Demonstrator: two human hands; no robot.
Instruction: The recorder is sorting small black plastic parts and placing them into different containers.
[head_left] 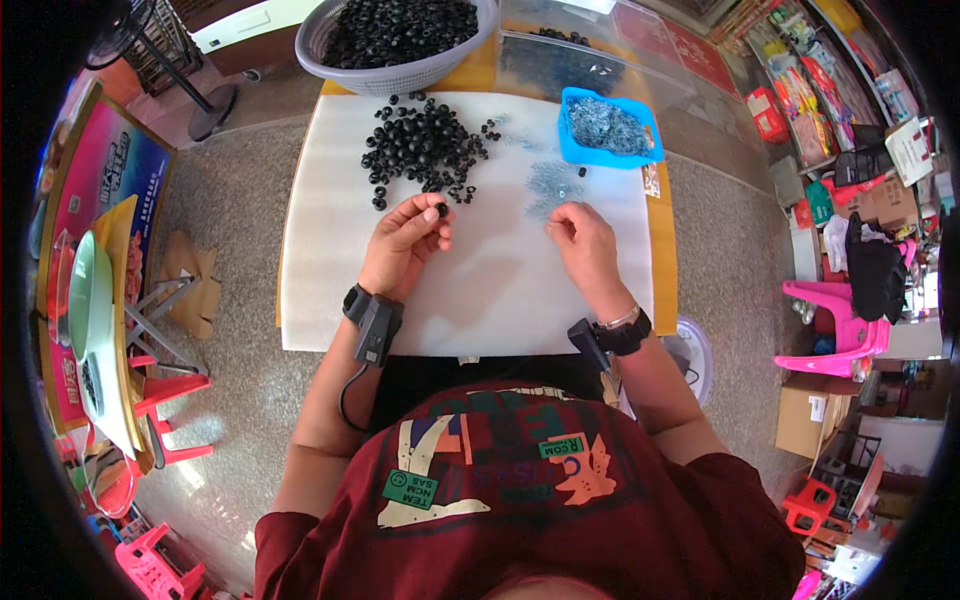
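My left hand (408, 240) pinches a small black round cap-like piece (441, 210) between thumb and fingertips, above a white foam sheet (480, 310). Just beyond it lies a loose heap of the same black pieces (415, 145), some of them ring-like. My right hand (583, 245) has its fingertips pressed together at the near edge of a scatter of tiny clear bluish pieces (552, 185); whatever is between them is too small to make out. A blue tray (598, 158) filled with more clear pieces stands past that hand. One black piece (582, 172) lies apart beside the scatter.
At the table's far left a grey plastic basket (400, 78) is heaped with black pieces. A transparent bin (560, 65) with dark pieces sits at the far right. Pink stools (835, 325) and loaded shelves are on the right; a fan stand (212, 112) is on the left.
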